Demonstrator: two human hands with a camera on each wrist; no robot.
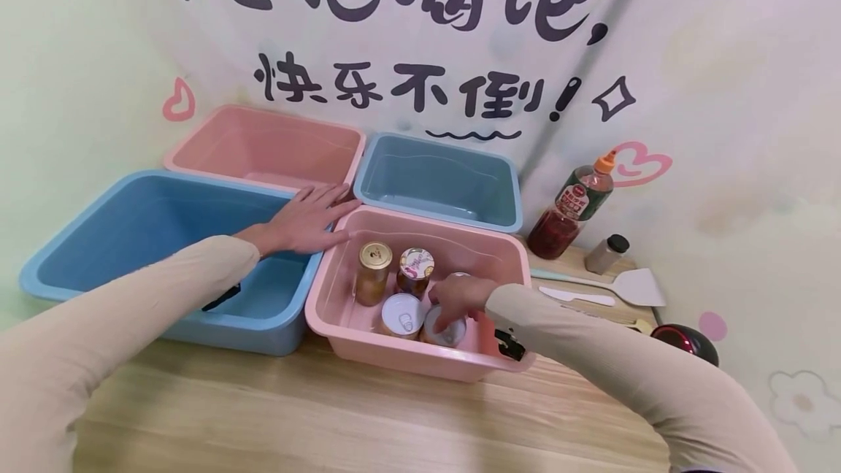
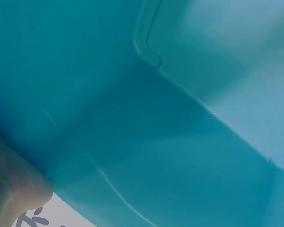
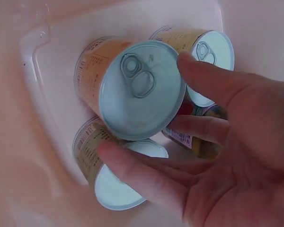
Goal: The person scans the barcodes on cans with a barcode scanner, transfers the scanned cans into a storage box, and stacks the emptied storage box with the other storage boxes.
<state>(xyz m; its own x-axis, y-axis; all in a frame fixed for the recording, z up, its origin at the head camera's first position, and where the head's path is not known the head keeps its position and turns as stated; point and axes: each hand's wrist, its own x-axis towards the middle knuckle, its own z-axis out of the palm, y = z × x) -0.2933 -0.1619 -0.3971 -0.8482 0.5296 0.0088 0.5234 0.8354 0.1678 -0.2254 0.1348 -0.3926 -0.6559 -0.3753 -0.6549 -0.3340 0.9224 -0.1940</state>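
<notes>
My right hand point(image 1: 460, 298) reaches into the front pink bin point(image 1: 420, 360), fingers spread and slightly bent around a pull-tab can point(image 1: 443, 331). In the right wrist view the thumb point(image 3: 199, 75) lies at the rim of that orange-labelled can point(image 3: 142, 94), and another finger crosses the lid of a neighbouring can point(image 3: 116, 189). No firm grip shows. Beside it stand a pull-tab can point(image 1: 401, 312), a gold can point(image 1: 374, 261) and a can with a patterned lid point(image 1: 415, 265). My left hand point(image 1: 305, 221) rests, fingers straight, over the adjoining bin rims.
A large blue bin point(image 1: 263, 323) stands at left, with a pink bin point(image 1: 263, 112) and a smaller blue bin point(image 1: 440, 144) behind. On the right are a sauce bottle point(image 1: 571, 206), a black-capped shaker point(image 1: 606, 254), a spatula point(image 1: 637, 287) and a white knife point(image 1: 578, 296).
</notes>
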